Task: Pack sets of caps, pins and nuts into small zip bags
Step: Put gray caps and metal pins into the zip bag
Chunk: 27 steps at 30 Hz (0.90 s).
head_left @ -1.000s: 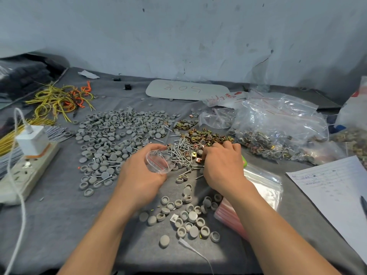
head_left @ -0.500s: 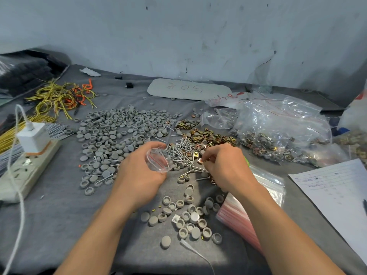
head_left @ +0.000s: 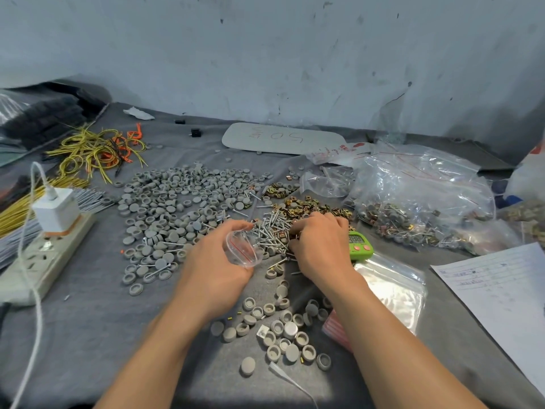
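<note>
Left of the pin heap (head_left: 271,231), the left hand (head_left: 212,267) pinched the seemingly limp, slippery zip bag (head_left: 244,250) at its mouth; the right hand (head_left: 321,246) hid its grip.

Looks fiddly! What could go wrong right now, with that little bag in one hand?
1. The left hand holds the small bag open by its rim; if it sags, parts may miss it.
2. The right hand reaches where pins and nuts lie mixed, so a wrong count or a pricked finger seems possible.
3. The loose caps beside the wrists could get swept away.
</note>
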### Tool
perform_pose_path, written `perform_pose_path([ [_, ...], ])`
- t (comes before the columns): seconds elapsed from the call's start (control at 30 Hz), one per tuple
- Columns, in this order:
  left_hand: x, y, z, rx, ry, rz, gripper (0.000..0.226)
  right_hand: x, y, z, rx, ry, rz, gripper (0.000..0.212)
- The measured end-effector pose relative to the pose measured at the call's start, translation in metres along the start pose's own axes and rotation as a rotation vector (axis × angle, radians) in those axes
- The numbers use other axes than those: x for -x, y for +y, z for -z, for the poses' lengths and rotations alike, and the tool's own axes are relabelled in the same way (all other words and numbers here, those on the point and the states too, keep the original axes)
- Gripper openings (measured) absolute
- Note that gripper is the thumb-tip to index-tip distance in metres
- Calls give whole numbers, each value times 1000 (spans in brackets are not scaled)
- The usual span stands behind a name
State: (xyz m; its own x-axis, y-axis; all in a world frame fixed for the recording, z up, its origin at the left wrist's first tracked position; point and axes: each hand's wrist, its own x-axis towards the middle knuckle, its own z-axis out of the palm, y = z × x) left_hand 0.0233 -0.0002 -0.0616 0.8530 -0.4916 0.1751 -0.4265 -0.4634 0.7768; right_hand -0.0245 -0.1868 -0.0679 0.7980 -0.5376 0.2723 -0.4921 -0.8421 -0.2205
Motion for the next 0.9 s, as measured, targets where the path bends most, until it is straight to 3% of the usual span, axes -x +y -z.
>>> perform_pose_path([
  [0.17,2,-2,3,2,-4,0,57,-8,-3,-3,66,-47,13,25],
  [0.3,0,-2,4,8,3,15,56,-12,1,2,-5,-38,-34,15],
  [0.4,-3,-2,3,-6,15,6,57,-6,0,13,-438,-28,-134,6],
  [0.47,-4,-1,1,-15,17,0,59,1,-1,24,-724,-38,-153,14],
  [0.6,-2,2,-2,-28,2,-15,62,20,-5,41,-1055,-120,-105,19],
  [0.73,0,5,-3,-17,4,-3,65,33,-10,49,-1103,-156,-6,22],
  [0.9,2,7,-2,-45,-9,1,71,42,-16,49,-1049,-185,-18,22],
])
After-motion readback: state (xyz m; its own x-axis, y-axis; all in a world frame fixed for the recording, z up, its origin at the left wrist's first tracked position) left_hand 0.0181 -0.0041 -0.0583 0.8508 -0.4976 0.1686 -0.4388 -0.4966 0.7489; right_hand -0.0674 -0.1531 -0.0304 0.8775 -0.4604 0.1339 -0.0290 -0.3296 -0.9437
